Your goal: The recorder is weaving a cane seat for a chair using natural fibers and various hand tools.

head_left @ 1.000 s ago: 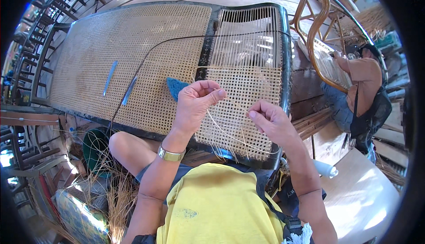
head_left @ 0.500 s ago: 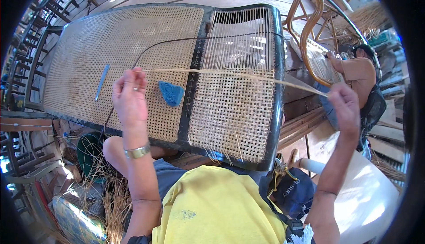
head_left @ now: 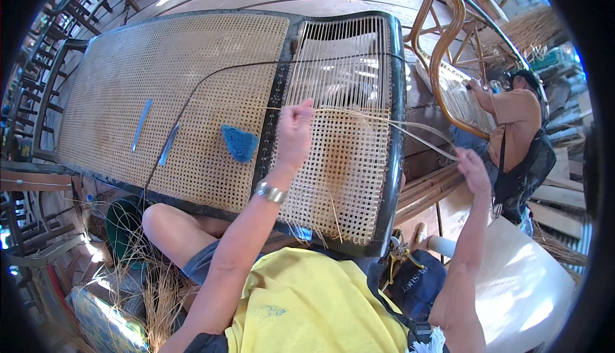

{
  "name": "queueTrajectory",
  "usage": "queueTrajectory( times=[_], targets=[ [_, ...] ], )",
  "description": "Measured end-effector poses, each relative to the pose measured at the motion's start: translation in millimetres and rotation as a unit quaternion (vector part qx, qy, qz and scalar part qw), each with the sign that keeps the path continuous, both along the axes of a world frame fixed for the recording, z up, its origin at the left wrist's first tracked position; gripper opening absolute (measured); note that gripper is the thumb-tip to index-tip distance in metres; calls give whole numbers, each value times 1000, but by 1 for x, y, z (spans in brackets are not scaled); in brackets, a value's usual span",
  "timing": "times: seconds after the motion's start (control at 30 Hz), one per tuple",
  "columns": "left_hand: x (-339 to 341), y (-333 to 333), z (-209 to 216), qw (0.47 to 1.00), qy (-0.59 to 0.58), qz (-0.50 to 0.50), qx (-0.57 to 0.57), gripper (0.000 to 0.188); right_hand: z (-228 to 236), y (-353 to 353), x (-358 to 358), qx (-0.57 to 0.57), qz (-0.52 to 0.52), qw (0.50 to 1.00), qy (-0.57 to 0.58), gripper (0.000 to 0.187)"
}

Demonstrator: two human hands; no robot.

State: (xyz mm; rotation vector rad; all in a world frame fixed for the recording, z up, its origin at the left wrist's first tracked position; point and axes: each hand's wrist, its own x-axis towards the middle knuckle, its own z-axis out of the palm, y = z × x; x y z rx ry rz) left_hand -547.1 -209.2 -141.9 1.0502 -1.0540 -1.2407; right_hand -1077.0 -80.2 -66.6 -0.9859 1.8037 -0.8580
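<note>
A black-framed piece [head_left: 392,180] lies across my lap, its right panel half woven with cane. The nearer part of that panel is a cane mesh [head_left: 343,161]; beyond it only upright strands [head_left: 339,65] run. My left hand [head_left: 296,134] is closed at the panel's left side, by the last woven row, pinching a thin cane strand. Past the right rail, my right hand [head_left: 473,168] grips a pale cane strand [head_left: 426,136] that bows in a slack loop from the panel. On the finished left panel [head_left: 128,65] lies a blue block [head_left: 240,143].
Blue strips [head_left: 141,125] and a dark thin cord [head_left: 211,71] lie over the left panel. Loose cane fibres [head_left: 163,295] hang at the lower left. On the right, a person [head_left: 517,119] sits by a curved rattan frame [head_left: 442,52]. A dark blue cap [head_left: 419,282] is beside me.
My left hand has moved right, from over the left panel to the right panel. My right hand has dropped lower and a little left. The strand, taut before, now sags in a loop.
</note>
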Motion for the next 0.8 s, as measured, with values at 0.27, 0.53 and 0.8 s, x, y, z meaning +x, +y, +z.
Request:
queueTrajectory(
  times=[0.27, 0.53, 0.8],
  targets=[
    [-64, -11, -22, 993, 17, -118, 6, 23, 24, -47, 165, -230, -111, 933, 252, 35],
    [-50, -21, -29, 926, 357, -67, 103, 12, -4, -128, 336, -200, 283, 879, 327, 36],
    [-25, -20, -33, 915, 375, -105, 103, 7, 6, -150, 341, -319, 320, 754, 477, 12]
  ],
)
